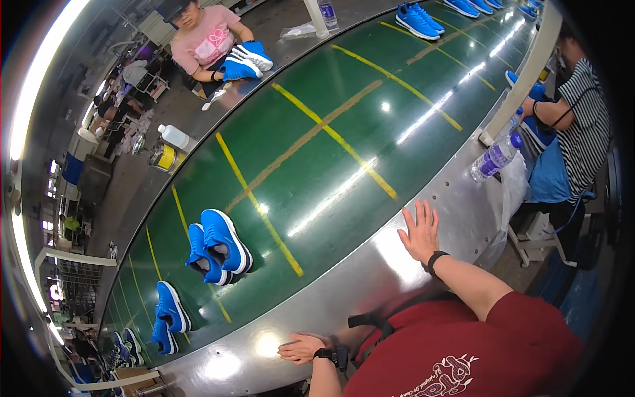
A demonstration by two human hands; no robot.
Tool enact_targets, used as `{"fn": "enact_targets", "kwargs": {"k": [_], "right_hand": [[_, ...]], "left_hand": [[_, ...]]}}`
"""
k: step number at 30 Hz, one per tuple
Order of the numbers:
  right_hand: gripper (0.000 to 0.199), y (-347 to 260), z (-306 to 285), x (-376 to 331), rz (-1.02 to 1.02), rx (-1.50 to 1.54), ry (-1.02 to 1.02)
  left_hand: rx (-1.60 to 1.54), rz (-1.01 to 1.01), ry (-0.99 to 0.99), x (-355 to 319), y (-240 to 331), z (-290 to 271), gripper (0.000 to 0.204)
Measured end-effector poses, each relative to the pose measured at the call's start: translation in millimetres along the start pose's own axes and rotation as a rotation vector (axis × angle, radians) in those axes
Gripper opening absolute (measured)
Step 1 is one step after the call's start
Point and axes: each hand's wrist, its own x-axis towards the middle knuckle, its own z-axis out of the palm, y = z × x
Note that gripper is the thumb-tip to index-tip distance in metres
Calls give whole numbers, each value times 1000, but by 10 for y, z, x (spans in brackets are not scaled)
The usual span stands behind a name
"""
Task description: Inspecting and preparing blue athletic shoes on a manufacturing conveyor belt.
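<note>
My left hand [302, 348] rests on the metal ledge [238, 357] along the near side of a green conveyor belt [317, 159], its fingers stretched out and holding nothing. Farther right, my right hand [420, 231] lies flat on the same ledge, fingers spread, close to the belt's edge. On the belt, ahead and left of my hands, stands a pair of blue sneakers [221, 245] with white soles. Another blue pair [170, 314] sits farther left. Neither hand touches a shoe.
Across the belt a person in pink holds blue sneakers [245, 63]. At right sits a person in stripes, behind a white post [522, 73]. A purple-labelled water bottle [495, 157] stands on my ledge. More blue sneakers [419, 21] ride at the far right; a white bottle [173, 135] and tin [163, 157] stand opposite.
</note>
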Motion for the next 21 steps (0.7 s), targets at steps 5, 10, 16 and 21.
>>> {"fn": "enact_targets", "kwargs": {"k": [5,10,16,21], "right_hand": [[56,-28,-14,9,-5,-9,10],[54,-57,-37,2,2,19,12],[55,-65,15,-49,3,-3,38],[55,-36,15,-50,1,13,46]], "left_hand": [[-12,-7,11,45,-19,28,68],[42,-9,-14,92,-21,81,69],[65,-12,26,132,-65,119,68],[72,-21,1,99,-42,47,68]]}}
